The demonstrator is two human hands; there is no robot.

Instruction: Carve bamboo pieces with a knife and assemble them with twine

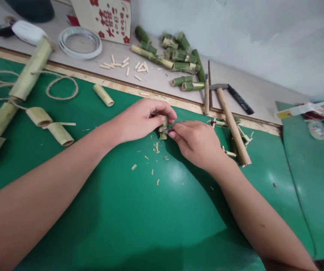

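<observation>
Near the middle of the green mat (139, 222), my left hand (145, 116) is closed around the upper part of a short bamboo piece (163, 135) standing on the mat. My right hand (196, 141) pinches a small metal blade (167, 131), which touches the side of the bamboo; its handle is hidden in my fingers. Several pale bamboo shavings (156, 148) lie scattered just in front of the piece.
Right of my hands lies a hammer (231, 124) beside a chisel-like tool (206, 96) and a black marker (240, 99). Cut bamboo sections (184, 56) are heaped by the wall. Bamboo tubes joined with twine (62, 98) lie left, near a white tape coil (80, 43).
</observation>
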